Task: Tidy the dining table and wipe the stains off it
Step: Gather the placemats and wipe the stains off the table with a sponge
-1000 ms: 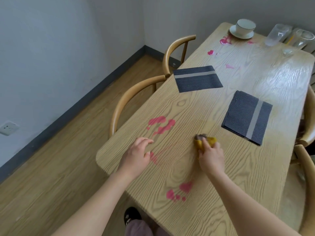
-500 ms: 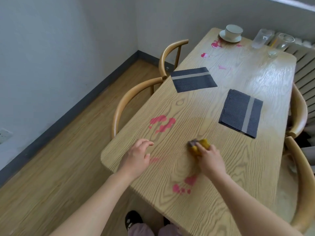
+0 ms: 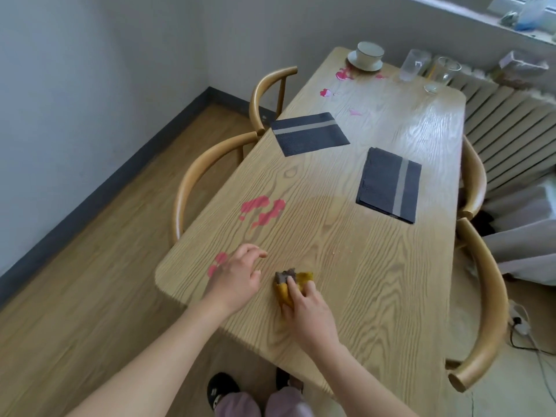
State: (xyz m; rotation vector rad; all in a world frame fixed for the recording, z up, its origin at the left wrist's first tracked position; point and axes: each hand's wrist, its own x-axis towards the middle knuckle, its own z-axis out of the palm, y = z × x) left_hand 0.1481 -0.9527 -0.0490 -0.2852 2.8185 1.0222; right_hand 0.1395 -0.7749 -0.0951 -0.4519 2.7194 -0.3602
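My right hand (image 3: 310,311) grips a yellow and grey cloth (image 3: 287,285) pressed against the wooden dining table (image 3: 376,296) near its front edge. My left hand (image 3: 237,275) rests on the tabletop just left of the cloth, fingers loosely spread. Pink stains (image 3: 261,210) lie beyond the left hand, and a smaller pink stain (image 3: 217,261) shows at its left side. More pink stains (image 3: 343,75) sit at the far end beside a white cup on a saucer (image 3: 366,57). Two dark placemats lie mid-table, one on the left (image 3: 310,133) and one on the right (image 3: 389,183).
Two clear glasses (image 3: 413,66) (image 3: 446,70) and a small glass (image 3: 432,88) stand at the far right corner. Wooden chairs flank the table, on the left (image 3: 204,173) and on the right (image 3: 481,311). A radiator (image 3: 511,127) lines the right wall.
My right hand has slid the cloth toward me and to the left, over the spot where the near pink stain lay; that stain no longer shows. The left hand stays on the table.
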